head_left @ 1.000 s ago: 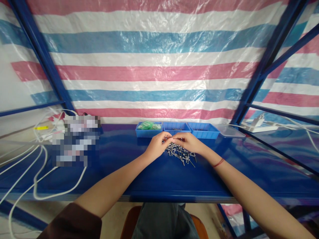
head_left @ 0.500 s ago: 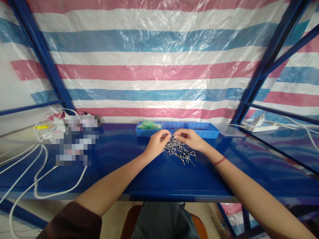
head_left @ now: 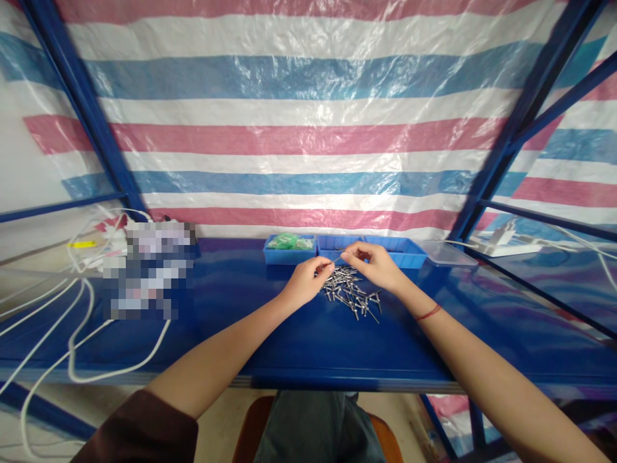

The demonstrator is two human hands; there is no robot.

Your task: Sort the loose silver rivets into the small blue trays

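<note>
My left hand (head_left: 308, 280) and my right hand (head_left: 378, 265) face each other over the blue table, fingertips pinched. A thin metal rivet (head_left: 338, 258) spans the small space between them, and both hands appear to grip it, one at each end. Its details are too small to make out. Just below lies a loose pile of silvery rivets (head_left: 354, 296), thin pins with thicker ends, pointing in all directions. The right hand partly covers the middle blue bin (head_left: 328, 243) behind, where a few metal pieces show.
Left of that bin, a blue bin (head_left: 290, 256) contains green-and-white packets; another blue bin (head_left: 409, 258) stands on the right. Beside it lies a clear plastic lid (head_left: 448, 253). White cables (head_left: 120, 375) loop across the table's left side. Blue posts (head_left: 108, 145) frame a striped tarp (head_left: 308, 138).
My fingertips have moved slightly apart, my right hand shifting right and up a little, so the thin rivet now shows between them. The pile looks the same.
</note>
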